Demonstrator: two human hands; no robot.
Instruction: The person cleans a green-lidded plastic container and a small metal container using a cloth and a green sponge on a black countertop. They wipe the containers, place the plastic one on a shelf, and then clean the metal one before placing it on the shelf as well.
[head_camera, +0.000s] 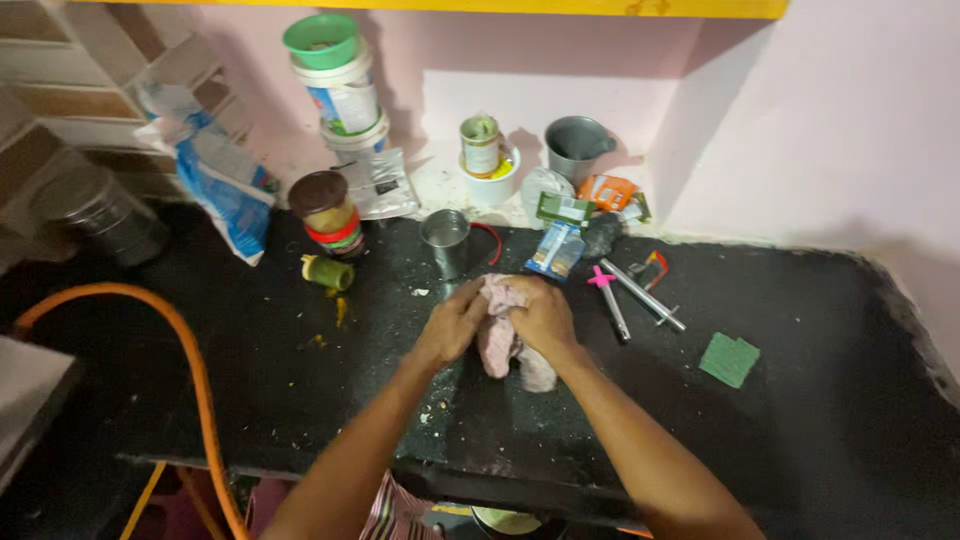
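Both my hands meet over the middle of a black stone counter (800, 420). Between them is a crumpled pinkish cloth (497, 340). My left hand (452, 325) grips its left side and my right hand (543, 315) closes over its top and right side. A lower fold of the cloth hangs down and touches the counter. Crumbs and small yellow bits lie scattered on the counter to the left of my hands.
Just behind my hands stands a steel cup (446, 240). A brown-lidded jar (328, 212), stacked tubs (340, 95), a grey mug (576, 147) and packets line the back wall. Two gas lighters (630, 297) and a green scrub pad (729, 359) lie right. An orange hose (190, 360) curves at left.
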